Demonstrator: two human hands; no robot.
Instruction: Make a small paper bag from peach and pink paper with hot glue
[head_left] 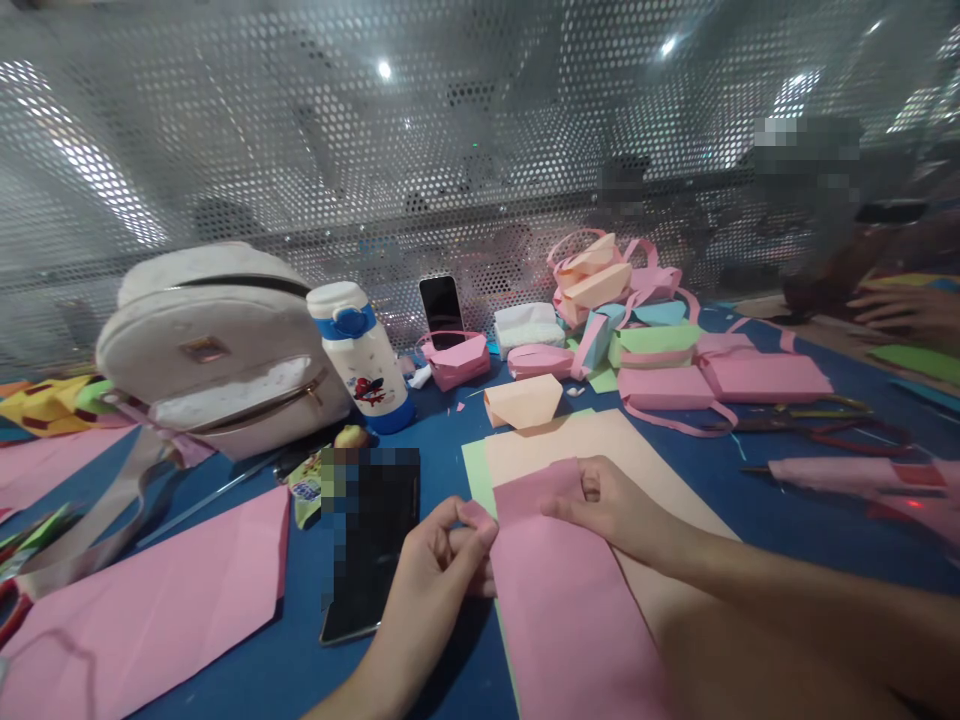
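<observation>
A pink sheet of paper [566, 610] lies lengthwise before me, over peach paper [660, 480] and green paper [478, 470]. My right hand [611, 510] grips its far edge, thumb on top and fingers curled at the top right corner. At its left edge is my left hand [450, 555], thumb and forefinger pinched together, other fingertips reaching behind the paper. Just beyond the sheets sits a folded peach paper piece [525, 402]. To the left of my left hand lies a dark phone or tablet [375, 540].
A white backpack [217, 350] and a white-blue bottle [364, 360] stand at the back left. Several small paper bags [664, 390] are piled at back right. A pink glue gun [847, 475] and scissors [817, 420] lie right. Another person's hand [907, 305] shows at far right.
</observation>
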